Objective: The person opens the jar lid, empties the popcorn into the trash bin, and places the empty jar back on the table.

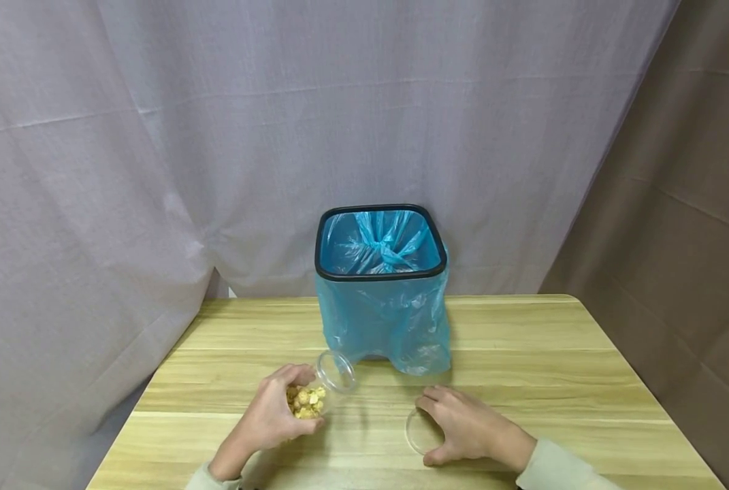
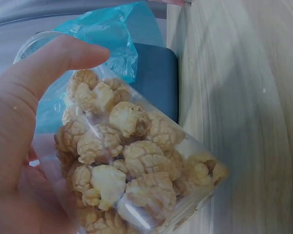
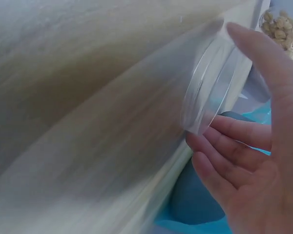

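Across the wood-grain tabletop (image 1: 542,354), as I see it: one clear plastic jar (image 2: 132,151) of golden popcorn (image 1: 306,402), tilted, mouth uncovered and angled toward the bin (image 1: 380,277); left hand (image 1: 273,412) curled round its wall, thumb opposite fingers. One clear round lid (image 3: 208,85), apart from the jar, spanned at the rim by the right hand (image 1: 467,425), thumb and fingers spread wide; whether it touches the wood, I cannot tell. One blue liner (image 1: 419,340), fitted in the black-rimmed bin, just beyond both hands. Step in hand, I judge: handling jar and lid separately, popcorn inside. Next move probably calls for a firm left hold, mouth controlled, lest popcorn spill.
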### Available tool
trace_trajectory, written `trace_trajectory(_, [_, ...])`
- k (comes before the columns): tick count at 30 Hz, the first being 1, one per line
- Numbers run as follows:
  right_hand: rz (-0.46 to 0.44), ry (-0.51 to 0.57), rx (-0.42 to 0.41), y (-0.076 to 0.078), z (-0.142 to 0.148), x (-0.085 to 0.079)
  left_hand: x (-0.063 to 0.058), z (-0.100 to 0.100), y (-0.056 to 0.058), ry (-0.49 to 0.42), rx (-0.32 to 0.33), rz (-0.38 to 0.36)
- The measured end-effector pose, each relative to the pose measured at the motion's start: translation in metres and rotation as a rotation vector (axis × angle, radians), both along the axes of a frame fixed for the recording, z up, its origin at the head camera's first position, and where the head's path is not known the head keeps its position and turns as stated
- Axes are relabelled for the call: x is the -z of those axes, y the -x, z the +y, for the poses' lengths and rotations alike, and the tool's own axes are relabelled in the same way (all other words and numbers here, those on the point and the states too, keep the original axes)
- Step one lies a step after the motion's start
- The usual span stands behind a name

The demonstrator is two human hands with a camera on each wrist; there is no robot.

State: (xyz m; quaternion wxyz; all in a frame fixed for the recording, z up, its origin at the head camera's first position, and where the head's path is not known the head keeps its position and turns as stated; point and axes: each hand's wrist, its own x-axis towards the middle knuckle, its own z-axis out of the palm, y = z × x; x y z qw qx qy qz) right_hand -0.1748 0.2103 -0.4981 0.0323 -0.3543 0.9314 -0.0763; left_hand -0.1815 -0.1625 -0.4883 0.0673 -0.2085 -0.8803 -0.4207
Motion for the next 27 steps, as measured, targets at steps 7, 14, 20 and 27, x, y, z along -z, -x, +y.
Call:
trace_trajectory(7, [-0.089, 0.1, 0.049, 0.003, 0.02, -0.016, -0.002, -0.012, 0.002, 0.029, -0.052, 0.009])
trace_trajectory(14, [-0.057, 0.129, 0.089, 0.018, 0.059, -0.049, -0.01, -0.028, 0.011, 0.053, -0.07, 0.082])
trace_trajectory(20, [0.001, 0.099, 0.187, 0.036, 0.084, -0.088, -0.028, -0.043, 0.018, 0.077, -0.1, 0.124])
trace_trajectory(27, [0.094, 0.057, 0.263, 0.062, 0.096, -0.141, -0.062, -0.063, 0.033, 0.13, -0.131, 0.197])
